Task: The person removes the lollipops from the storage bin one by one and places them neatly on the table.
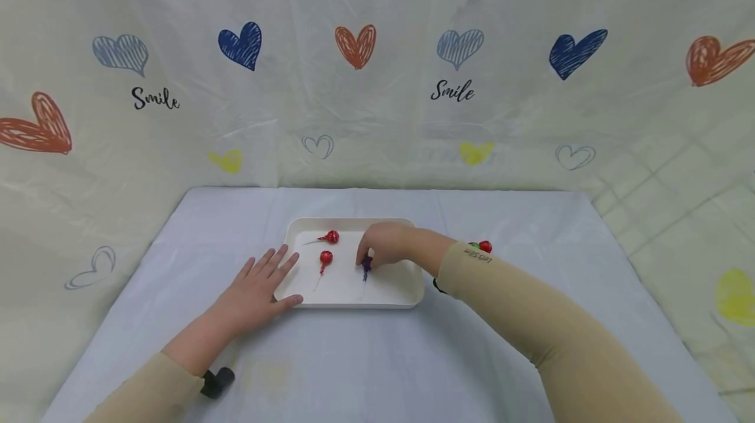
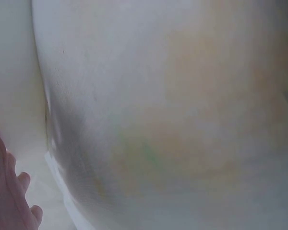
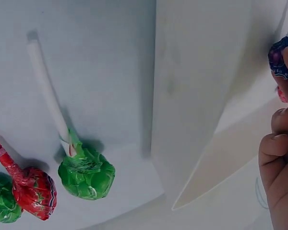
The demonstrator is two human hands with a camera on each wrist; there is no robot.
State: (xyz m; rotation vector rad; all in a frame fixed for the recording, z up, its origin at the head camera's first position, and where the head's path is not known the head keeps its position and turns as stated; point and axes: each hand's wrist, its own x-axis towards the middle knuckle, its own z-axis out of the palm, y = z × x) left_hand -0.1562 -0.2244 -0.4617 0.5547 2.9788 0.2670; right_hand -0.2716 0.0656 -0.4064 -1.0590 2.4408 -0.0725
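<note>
White-clothed table [image 1: 354, 361]. Right hand [image 1: 385, 244] pinches dark lollipop [image 1: 366, 267] inside tray [image 1: 401, 288]; left hand [image 1: 250, 297] spread wide at tray's left edge. Probably placing; next calls for clean release.

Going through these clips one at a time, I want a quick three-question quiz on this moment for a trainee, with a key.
1. Multiple choice: what colour is the wrapper of the lollipop that the right hand pinches?
A) green
B) dark blue
C) yellow

2. True or false: the left hand is closed in a fist.

3. Count: in the head view, how many red-wrapped lollipops can be seen lying in the white tray?

Key:
1. B, dark blue.
2. False; its fingers are spread at the left end of the white tray.
3. Two.
</note>
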